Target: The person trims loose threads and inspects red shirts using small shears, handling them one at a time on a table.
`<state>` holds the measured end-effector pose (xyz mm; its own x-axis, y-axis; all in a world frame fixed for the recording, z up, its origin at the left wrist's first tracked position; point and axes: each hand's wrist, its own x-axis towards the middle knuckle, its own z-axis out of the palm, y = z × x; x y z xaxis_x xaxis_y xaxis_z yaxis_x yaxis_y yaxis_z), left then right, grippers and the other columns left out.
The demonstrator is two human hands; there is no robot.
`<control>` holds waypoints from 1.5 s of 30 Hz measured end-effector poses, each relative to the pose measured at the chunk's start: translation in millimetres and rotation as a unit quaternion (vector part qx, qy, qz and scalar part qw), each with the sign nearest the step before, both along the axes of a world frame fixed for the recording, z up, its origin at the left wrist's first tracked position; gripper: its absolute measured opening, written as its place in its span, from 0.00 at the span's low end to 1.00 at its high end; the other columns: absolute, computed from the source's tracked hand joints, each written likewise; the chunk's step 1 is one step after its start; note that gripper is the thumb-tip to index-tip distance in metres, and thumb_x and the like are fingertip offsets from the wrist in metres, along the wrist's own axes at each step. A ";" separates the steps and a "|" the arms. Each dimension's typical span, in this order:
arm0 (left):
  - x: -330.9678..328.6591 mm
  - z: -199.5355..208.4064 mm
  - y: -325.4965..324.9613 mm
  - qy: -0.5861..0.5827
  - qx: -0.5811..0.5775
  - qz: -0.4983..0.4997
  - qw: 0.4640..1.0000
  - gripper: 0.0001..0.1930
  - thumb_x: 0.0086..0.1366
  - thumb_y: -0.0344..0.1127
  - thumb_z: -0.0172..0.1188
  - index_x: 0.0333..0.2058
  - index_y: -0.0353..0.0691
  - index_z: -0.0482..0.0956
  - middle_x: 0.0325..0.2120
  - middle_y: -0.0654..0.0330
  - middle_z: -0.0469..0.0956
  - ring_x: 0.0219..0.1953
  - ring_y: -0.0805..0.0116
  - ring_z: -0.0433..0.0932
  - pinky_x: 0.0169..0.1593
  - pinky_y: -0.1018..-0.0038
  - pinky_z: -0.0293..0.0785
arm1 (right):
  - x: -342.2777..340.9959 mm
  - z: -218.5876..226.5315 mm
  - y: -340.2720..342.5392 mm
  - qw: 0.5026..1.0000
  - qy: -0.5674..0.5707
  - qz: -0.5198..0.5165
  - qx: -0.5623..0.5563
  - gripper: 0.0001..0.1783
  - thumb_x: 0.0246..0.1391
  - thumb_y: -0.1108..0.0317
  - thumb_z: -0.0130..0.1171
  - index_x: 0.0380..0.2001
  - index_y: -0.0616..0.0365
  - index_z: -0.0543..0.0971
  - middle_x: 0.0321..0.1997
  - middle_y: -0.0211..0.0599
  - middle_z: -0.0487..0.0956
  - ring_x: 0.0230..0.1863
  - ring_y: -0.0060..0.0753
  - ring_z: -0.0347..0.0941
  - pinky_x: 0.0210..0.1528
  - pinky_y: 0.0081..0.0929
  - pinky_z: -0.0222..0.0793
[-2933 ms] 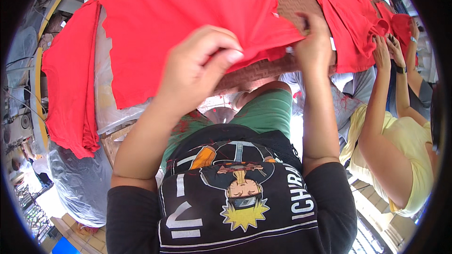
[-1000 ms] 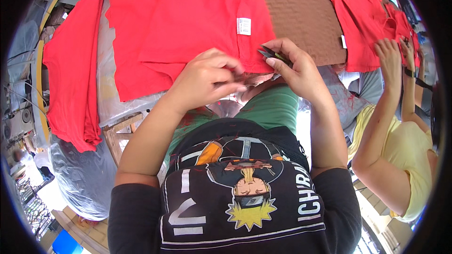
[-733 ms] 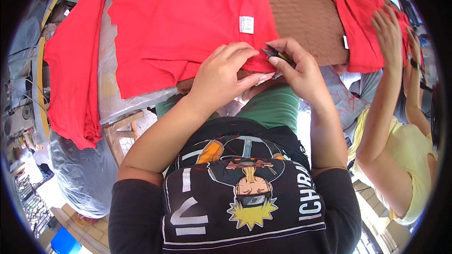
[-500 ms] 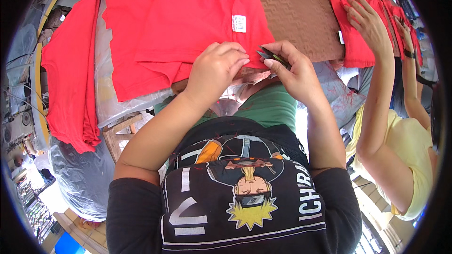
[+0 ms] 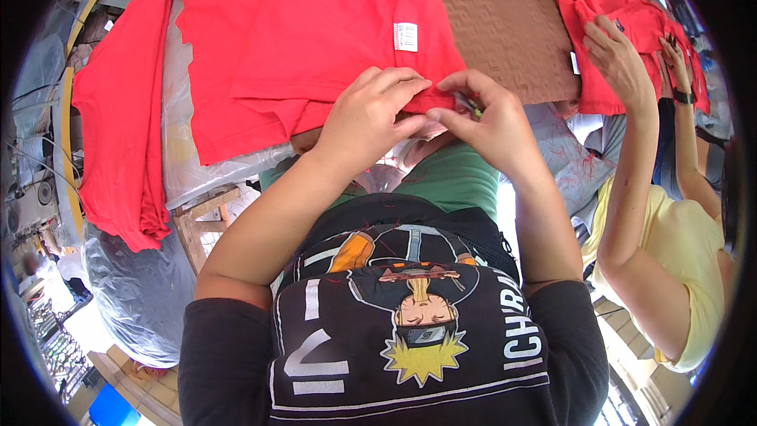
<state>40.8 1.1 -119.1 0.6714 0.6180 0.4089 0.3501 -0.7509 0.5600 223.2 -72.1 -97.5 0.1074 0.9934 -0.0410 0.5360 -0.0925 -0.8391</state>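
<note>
Since half-second ago: right hand (image 5: 490,117) closed in on near edge of red cloth (image 5: 315,39), closer to left hand (image 5: 371,110); snips (image 5: 476,110) it holds now mostly hidden by fingers. Left at same edge; cannot tell if pinching. Cloth soft, wavy-sided, with rectangular white tag (image 5: 406,37), over brown zigzag-textured cover (image 5: 509,28).

The left hand (image 5: 371,109) and right hand (image 5: 498,117) nearly meet, fingers (image 5: 405,88) bent.

The red garment (image 5: 315,47) (white label (image 5: 405,37) toward its three o'clock edge) lies layered toward twelve o'clock, the mostly hidden snips (image 5: 475,109) by its four o'clock corner.
</note>
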 end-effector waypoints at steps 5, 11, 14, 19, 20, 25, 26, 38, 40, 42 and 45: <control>1.6 -9.6 1.5 -0.011 -0.036 0.006 0.999 0.12 0.51 0.32 0.68 0.36 0.40 0.84 0.38 0.61 0.81 0.38 0.63 0.78 0.42 0.70 0.76 | -8.4 -3.6 1.8 0.994 -0.091 -0.015 0.054 0.12 0.44 0.68 0.68 0.31 0.63 0.80 0.34 0.45 0.79 0.34 0.49 0.77 0.37 0.36 0.72; 0.6 -11.3 6.9 -0.053 -0.102 0.015 0.993 0.08 0.56 0.34 0.65 0.34 0.39 0.85 0.33 0.60 0.83 0.36 0.65 0.81 0.41 0.72 0.77 | -1.2 -10.6 4.7 0.998 -0.048 -0.012 0.041 0.10 0.48 0.68 0.65 0.30 0.65 0.79 0.33 0.46 0.79 0.34 0.49 0.77 0.37 0.37 0.70; 3.3 -10.5 5.3 -0.051 -0.110 0.024 0.992 0.07 0.57 0.34 0.65 0.34 0.41 0.85 0.34 0.61 0.83 0.36 0.67 0.81 0.41 0.74 0.77 | 1.6 -8.4 4.9 0.999 -0.021 -0.015 0.023 0.10 0.51 0.68 0.63 0.31 0.65 0.79 0.32 0.47 0.80 0.34 0.47 0.77 0.38 0.36 0.71; 7.9 -13.7 3.5 -0.036 -0.035 0.027 0.998 0.06 0.56 0.35 0.65 0.32 0.43 0.85 0.31 0.63 0.82 0.33 0.66 0.81 0.38 0.72 0.77 | -4.6 2.7 6.7 0.999 -0.053 0.004 -0.002 0.09 0.52 0.69 0.61 0.35 0.63 0.79 0.32 0.48 0.81 0.35 0.46 0.78 0.40 0.35 0.71; 8.3 -14.4 3.6 -0.043 -0.028 0.024 0.998 0.06 0.56 0.36 0.65 0.32 0.42 0.84 0.31 0.63 0.82 0.33 0.65 0.81 0.37 0.72 0.77 | -6.4 3.0 6.9 0.998 -0.057 -0.003 0.014 0.09 0.53 0.69 0.61 0.35 0.63 0.79 0.32 0.48 0.81 0.36 0.46 0.78 0.40 0.35 0.71; 6.2 -15.2 6.8 -0.039 -0.044 0.025 0.998 0.07 0.57 0.35 0.64 0.31 0.39 0.81 0.32 0.61 0.80 0.34 0.60 0.80 0.37 0.68 0.76 | -2.6 -16.0 10.7 0.994 -0.045 -0.060 0.076 0.09 0.53 0.69 0.60 0.36 0.62 0.79 0.35 0.47 0.81 0.38 0.47 0.79 0.41 0.35 0.72; 3.3 -13.5 8.4 -0.030 -0.051 0.009 0.998 0.07 0.57 0.35 0.64 0.31 0.38 0.80 0.32 0.59 0.80 0.34 0.59 0.79 0.38 0.68 0.76 | -3.3 -14.1 10.7 0.995 -0.052 -0.055 0.068 0.09 0.53 0.69 0.60 0.36 0.62 0.79 0.35 0.47 0.81 0.39 0.47 0.79 0.41 0.35 0.72; -31.1 35.7 9.1 0.042 -0.083 -0.026 0.995 0.14 0.56 0.40 0.66 0.37 0.37 0.81 0.38 0.55 0.79 0.43 0.55 0.77 0.48 0.65 0.73 | -0.4 -4.9 10.4 0.995 -0.092 -0.006 0.028 0.10 0.53 0.71 0.62 0.38 0.63 0.79 0.35 0.42 0.81 0.38 0.33 0.78 0.43 0.28 0.71; -12.9 21.1 1.5 0.036 -0.058 0.007 0.998 0.16 0.55 0.38 0.67 0.41 0.36 0.81 0.42 0.54 0.78 0.45 0.55 0.77 0.51 0.65 0.73 | 0.5 -6.1 11.2 0.995 -0.091 0.001 0.036 0.10 0.52 0.71 0.62 0.38 0.63 0.79 0.35 0.43 0.81 0.38 0.34 0.78 0.43 0.28 0.71; -3.4 7.6 -2.2 0.043 -0.044 0.028 0.998 0.17 0.54 0.36 0.67 0.42 0.36 0.80 0.44 0.54 0.78 0.46 0.55 0.77 0.50 0.65 0.73 | -0.4 -6.7 10.7 0.996 -0.075 -0.010 0.049 0.11 0.51 0.69 0.62 0.37 0.61 0.79 0.37 0.45 0.80 0.39 0.44 0.78 0.42 0.34 0.72; 0.9 0.3 -2.6 0.021 -0.061 0.035 0.997 0.17 0.52 0.34 0.68 0.41 0.36 0.80 0.44 0.55 0.77 0.46 0.56 0.77 0.49 0.65 0.74 | -4.9 -2.9 10.1 0.992 -0.104 -0.008 0.068 0.11 0.49 0.69 0.63 0.36 0.60 0.79 0.37 0.45 0.80 0.38 0.49 0.78 0.40 0.39 0.72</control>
